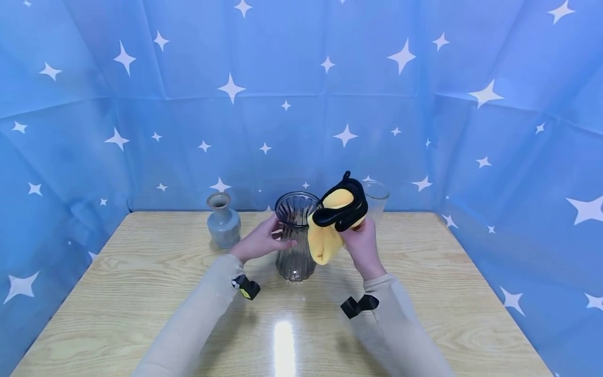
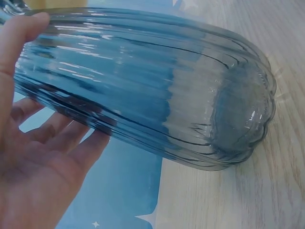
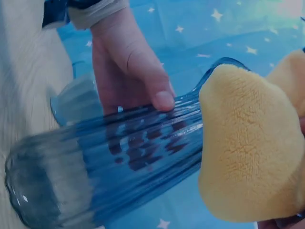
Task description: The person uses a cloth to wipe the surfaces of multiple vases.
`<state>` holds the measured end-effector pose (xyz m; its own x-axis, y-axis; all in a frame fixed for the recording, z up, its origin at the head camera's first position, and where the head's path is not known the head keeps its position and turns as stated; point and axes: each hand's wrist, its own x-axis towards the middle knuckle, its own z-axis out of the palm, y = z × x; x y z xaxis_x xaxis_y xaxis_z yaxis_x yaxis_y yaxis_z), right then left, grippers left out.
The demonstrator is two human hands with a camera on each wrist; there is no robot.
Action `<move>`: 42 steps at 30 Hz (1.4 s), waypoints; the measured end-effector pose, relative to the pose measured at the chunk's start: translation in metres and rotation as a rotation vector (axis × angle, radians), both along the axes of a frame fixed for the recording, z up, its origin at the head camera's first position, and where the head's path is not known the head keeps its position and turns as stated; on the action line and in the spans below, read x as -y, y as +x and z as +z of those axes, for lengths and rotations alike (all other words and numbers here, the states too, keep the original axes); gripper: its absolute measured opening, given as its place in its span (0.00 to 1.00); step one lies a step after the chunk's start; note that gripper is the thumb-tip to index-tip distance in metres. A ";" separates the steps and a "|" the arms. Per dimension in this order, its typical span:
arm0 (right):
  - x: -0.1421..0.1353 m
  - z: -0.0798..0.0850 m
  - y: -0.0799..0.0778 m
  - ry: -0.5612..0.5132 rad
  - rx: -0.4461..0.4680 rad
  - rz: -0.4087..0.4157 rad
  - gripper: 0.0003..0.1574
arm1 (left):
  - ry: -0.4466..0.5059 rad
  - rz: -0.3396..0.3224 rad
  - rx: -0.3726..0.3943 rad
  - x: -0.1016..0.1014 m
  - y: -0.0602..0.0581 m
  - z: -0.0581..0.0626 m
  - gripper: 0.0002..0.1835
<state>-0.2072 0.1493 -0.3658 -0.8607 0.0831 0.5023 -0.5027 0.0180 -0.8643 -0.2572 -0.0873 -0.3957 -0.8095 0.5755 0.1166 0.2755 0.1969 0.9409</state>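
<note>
Grey ribbed vase (image 1: 296,260) stands upright on the worktop (image 1: 471,324); left hand (image 1: 264,241) is at its left side, fingers clamped round the glass, thumb on the near face; yellow plush (image 1: 325,241) with black strips (image 1: 350,204) is off the worktop at the vase's right, up by its rim, gripped in the right hand (image 1: 363,243); those fingers are partly behind the plush, so exact hold not fully visible. Done, as I judge it: vase steadied, plush in hand and lined up beside the mouth; can't tell if plush touches the rim; no part of it shows inside the vase, so the handling of the two looks mid-step and unfinished; how much is left can't be told. Small vase (image 1: 223,225) stands left of the ribbed vase, clear glass (image 1: 379,201) right of it, past the plush; neither is held, looks untouched.
</note>
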 end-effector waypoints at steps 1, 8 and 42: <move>0.000 0.000 0.000 0.015 -0.004 -0.003 0.14 | -0.003 0.000 -0.001 0.000 0.000 0.000 0.42; 0.006 -0.004 0.009 0.204 0.083 0.008 0.07 | 0.019 -0.040 0.009 0.003 -0.003 0.001 0.40; -0.015 -0.095 -0.012 0.524 0.235 0.089 0.20 | 0.040 0.017 -0.079 -0.012 -0.006 -0.001 0.39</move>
<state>-0.2197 0.1640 -0.4605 -0.9464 -0.2028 0.2514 -0.3175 0.4404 -0.8398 -0.2636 -0.0749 -0.3970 -0.8064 0.5555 0.2029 0.3459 0.1647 0.9237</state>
